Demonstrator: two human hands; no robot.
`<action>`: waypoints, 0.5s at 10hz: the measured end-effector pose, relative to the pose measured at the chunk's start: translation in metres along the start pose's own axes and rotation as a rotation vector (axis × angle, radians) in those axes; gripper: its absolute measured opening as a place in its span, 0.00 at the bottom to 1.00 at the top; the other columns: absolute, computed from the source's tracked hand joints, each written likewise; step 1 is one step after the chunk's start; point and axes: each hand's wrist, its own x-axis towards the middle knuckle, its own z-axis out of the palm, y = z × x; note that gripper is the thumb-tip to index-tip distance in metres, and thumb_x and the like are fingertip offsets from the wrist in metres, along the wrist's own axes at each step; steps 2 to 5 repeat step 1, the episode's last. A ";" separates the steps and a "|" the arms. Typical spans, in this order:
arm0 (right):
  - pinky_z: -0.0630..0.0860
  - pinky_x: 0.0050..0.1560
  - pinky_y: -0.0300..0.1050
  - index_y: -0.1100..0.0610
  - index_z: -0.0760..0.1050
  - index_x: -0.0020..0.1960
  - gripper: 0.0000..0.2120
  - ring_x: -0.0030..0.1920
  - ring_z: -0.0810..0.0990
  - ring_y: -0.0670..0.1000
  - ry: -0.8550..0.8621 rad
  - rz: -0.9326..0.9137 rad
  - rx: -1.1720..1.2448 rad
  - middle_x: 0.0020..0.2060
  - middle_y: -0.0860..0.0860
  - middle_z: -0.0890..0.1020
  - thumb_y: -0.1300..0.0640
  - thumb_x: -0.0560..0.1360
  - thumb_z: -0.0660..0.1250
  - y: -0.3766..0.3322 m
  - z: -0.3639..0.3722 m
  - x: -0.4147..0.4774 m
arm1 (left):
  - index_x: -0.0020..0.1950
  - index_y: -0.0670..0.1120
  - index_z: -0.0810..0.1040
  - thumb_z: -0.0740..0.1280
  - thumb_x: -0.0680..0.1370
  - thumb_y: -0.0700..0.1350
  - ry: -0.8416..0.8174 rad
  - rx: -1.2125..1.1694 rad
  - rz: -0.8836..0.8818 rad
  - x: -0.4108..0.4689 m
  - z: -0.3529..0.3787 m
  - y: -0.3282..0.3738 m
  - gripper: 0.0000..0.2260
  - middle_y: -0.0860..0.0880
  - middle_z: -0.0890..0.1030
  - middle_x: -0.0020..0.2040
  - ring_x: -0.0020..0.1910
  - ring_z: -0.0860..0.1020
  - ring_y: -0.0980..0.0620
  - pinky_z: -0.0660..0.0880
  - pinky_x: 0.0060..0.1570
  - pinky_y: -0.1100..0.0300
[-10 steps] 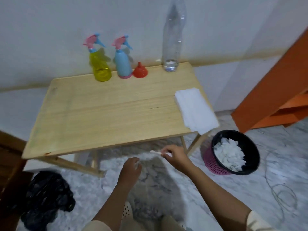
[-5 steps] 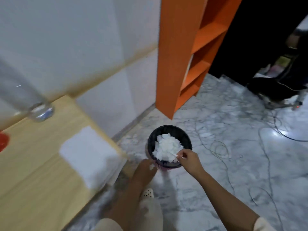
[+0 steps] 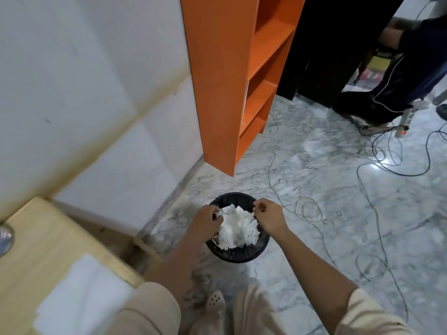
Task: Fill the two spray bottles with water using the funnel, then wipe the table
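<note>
**Both hands held over the waste bin**

At the lower centre of the frame, the left hand (image 3: 205, 222) and the right hand (image 3: 269, 220) are held over a black bin (image 3: 238, 256) that stands on the floor and is heaped with crumpled paper (image 3: 238, 229). A scrap of paper (image 3: 219, 213) is pinched in the left hand's curled fingers. The right hand's fingers are curled, tips together; whether anything is held cannot be told. The white cloth (image 3: 79, 298) is seen lying on the bench (image 3: 36, 238) at lower left, well apart from both hands.

Paper (image 3: 238, 232) at grip: white. Bin (image 3: 238, 256) beneath: black. Shelf (image 3: 212, 81) beyond: orange. Floor (image 3: 326, 201): grey-white marble veining. Table (image 3: 36, 238): pale wood-grain.
</note>
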 end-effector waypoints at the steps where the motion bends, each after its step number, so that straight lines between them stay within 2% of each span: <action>1: 0.67 0.45 0.31 0.64 0.78 0.55 0.11 0.54 0.79 0.55 0.003 0.011 -0.008 0.52 0.58 0.81 0.64 0.76 0.62 0.000 -0.004 0.001 | 0.52 0.41 0.75 0.61 0.79 0.44 0.018 -0.023 -0.003 0.001 -0.002 0.002 0.08 0.43 0.75 0.49 0.46 0.74 0.47 0.69 0.45 0.59; 5: 0.67 0.45 0.31 0.64 0.78 0.55 0.11 0.54 0.79 0.55 0.003 0.011 -0.008 0.52 0.58 0.81 0.64 0.76 0.62 0.000 -0.004 0.001 | 0.52 0.41 0.75 0.61 0.79 0.44 0.018 -0.023 -0.003 0.001 -0.002 0.002 0.08 0.43 0.75 0.49 0.46 0.74 0.47 0.69 0.45 0.59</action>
